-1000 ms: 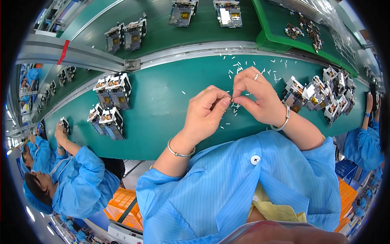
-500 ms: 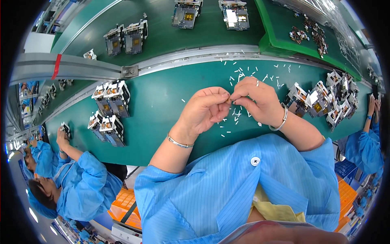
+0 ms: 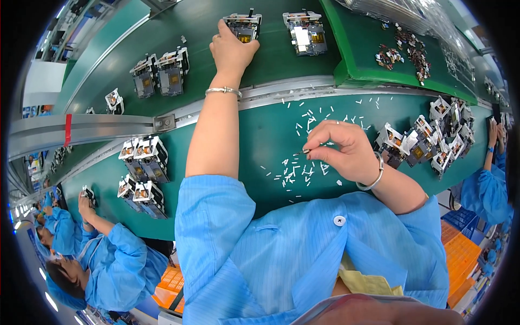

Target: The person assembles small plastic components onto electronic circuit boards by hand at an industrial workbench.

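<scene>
Left hand (image 3: 232, 51) has left the right hand since a second ago and is now stretched far forward onto the conveyor belt (image 3: 195, 32), fingers curled over the edge of a black and white assembly (image 3: 244, 26); whether its grip is pressed on it I cannot tell. Right hand (image 3: 344, 151) stays low over the green tabletop (image 3: 227, 157), thumb and forefinger pressed together, pinching a thin small pin (image 3: 301, 153). Under and around that hand lie scattered white pins (image 3: 295, 172). Second assembly (image 3: 306, 32) sits just beside the first on the belt. Heap of like assemblies (image 3: 433, 138) right of the right hand; more at left (image 3: 143, 170). Green tray (image 3: 352, 59) with small parts far right. Another person (image 3: 103, 254) in blue coat at lower left.
</scene>
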Demonstrator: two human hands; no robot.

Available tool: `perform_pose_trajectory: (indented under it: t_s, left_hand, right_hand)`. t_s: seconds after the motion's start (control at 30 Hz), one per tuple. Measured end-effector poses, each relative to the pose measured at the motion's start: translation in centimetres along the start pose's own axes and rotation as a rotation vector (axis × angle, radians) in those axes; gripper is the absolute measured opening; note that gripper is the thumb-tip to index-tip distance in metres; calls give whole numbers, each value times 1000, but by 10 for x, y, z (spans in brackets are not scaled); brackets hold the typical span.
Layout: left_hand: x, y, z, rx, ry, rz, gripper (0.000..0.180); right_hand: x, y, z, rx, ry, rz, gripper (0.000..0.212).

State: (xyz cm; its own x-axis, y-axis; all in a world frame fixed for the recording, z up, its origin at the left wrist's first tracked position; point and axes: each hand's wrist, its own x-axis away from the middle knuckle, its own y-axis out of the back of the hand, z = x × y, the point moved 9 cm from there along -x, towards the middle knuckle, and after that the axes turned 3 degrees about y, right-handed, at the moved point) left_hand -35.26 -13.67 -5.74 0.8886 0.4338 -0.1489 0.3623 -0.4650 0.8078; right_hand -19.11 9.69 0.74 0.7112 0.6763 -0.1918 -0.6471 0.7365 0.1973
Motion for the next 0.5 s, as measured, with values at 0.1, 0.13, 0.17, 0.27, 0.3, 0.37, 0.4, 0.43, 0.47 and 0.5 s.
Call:
perform_pose_trajectory:
  t_s: [0.1, 0.13, 0.17, 0.27, 0.3, 0.37, 0.4, 0.43, 0.47, 0.5]
  left_hand:
    - [42, 21, -13, 144, -91, -70, 101]
    - [64, 31, -19, 225, -103, -82, 101]
    - [87, 36, -20, 256, -84, -41, 101]
    - [159, 53, -17, 279, -122, -18, 103]
    - [180, 57, -15, 220, -142, -37, 104]
    - [215, 58, -8, 169, -131, -19, 108]
    - [229, 56, -5, 138, -133, -14, 110]
    - [240, 54, -3, 140, -118, 17, 111]
    - [248, 54, -2, 145, -104, 50, 112]
    - [253, 52, -4, 132, -113, 91, 109]
  right_hand:
    - [4, 11, -11, 21, -40, -61, 10]
    - [6, 18, -15, 40, -55, -124, 9]
    - [6, 18, -19, 26, -88, -116, 9]
    - [11, 9, -41, -227, -278, -151, 6]
    - [8, 4, -40, -235, -225, -134, 4]
    - [9, -8, -45, -191, -220, -85, 6]
    - [7, -15, -46, -146, -212, -41, 8]
    - [5, -19, -45, -148, -212, -24, 8]
    - [2, -21, -39, -5, -173, 3, 9]
    - [0, -23, -34, 141, -131, 26, 10]
